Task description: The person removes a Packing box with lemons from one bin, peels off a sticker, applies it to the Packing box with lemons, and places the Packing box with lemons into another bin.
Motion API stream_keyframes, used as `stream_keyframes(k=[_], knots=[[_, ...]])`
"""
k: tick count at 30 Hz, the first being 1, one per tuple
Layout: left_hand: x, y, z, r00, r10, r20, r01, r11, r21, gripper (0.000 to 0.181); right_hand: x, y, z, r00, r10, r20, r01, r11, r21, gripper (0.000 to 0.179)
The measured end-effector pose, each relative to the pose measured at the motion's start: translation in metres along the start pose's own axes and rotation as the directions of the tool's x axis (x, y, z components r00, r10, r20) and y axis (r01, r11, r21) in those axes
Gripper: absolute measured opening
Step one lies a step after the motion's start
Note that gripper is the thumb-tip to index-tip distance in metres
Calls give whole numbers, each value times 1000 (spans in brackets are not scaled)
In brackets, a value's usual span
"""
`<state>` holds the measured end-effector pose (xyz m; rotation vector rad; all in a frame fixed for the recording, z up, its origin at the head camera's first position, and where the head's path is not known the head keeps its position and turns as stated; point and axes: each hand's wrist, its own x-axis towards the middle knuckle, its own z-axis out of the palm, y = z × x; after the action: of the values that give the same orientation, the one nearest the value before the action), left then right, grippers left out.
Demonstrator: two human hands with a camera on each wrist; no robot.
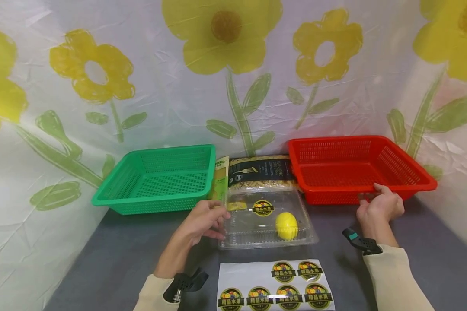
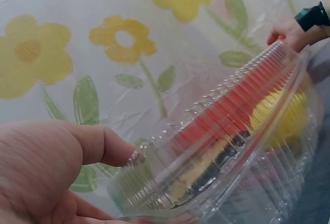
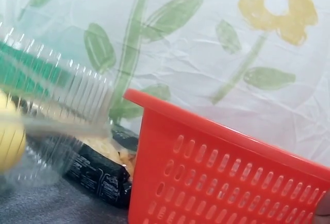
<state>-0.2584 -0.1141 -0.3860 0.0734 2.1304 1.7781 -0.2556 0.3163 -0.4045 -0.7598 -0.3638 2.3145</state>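
My left hand point(image 1: 206, 220) grips the left side of a clear plastic clamshell box point(image 1: 253, 233); in the left wrist view its thumb and fingers close on the box's edge. Through the plastic shows a yellow lemon-like fruit point(image 1: 286, 226), at the box's right front. A round black-and-gold label point(image 1: 263, 208) is on the lid. My right hand point(image 1: 381, 207) holds the front rim of a red plastic basket point(image 1: 327, 196); only a fingertip point(image 3: 322, 211) shows in the right wrist view. The basket's inside shows no contents.
A green plastic basket point(image 1: 155, 207) stands at the left. Behind the box lie a pasta bag point(image 1: 260, 168) and a green-and-brown packet point(image 1: 219, 181). A sheet of round labels point(image 1: 237, 274) lies in front on the dark table point(image 1: 140, 242). A flowered cloth point(image 1: 163, 108) hangs behind.
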Motion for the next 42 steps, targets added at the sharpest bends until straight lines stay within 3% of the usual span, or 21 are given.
stream_keyframes(k=[7, 14, 22, 29, 33, 39, 42], knots=[[-7, 15, -4, 998, 24, -54, -25, 1000, -10, 73, -1, 3, -2, 1000, -28, 5, 28, 1000, -5, 9], [-1, 45, -8, 995, 33, -93, -30, 999, 33, 81, 1, 2, 0, 999, -48, 13, 48, 999, -13, 15], [13, 79, -13, 987, 69, -142, -57, 995, 87, 80, -1, 3, 0, 999, -43, 2, 44, 999, -20, 19], [30, 100, -10, 978, 93, -185, -84, 995, 58, 88, 1, 7, 0, 998, -63, 13, 63, 998, -27, 20], [44, 109, 3, 974, 111, -198, -112, 994, 5, 83, 4, 7, -1, 995, -104, 15, 104, 993, -48, 24], [71, 118, 42, 957, 165, -239, -186, 981, -65, 24, 6, 5, 0, 990, -139, -2, 138, 987, -78, 29], [84, 118, 64, 943, 206, -261, -233, 969, -77, 15, 5, 9, 0, 990, -140, -2, 139, 986, -93, 29]])
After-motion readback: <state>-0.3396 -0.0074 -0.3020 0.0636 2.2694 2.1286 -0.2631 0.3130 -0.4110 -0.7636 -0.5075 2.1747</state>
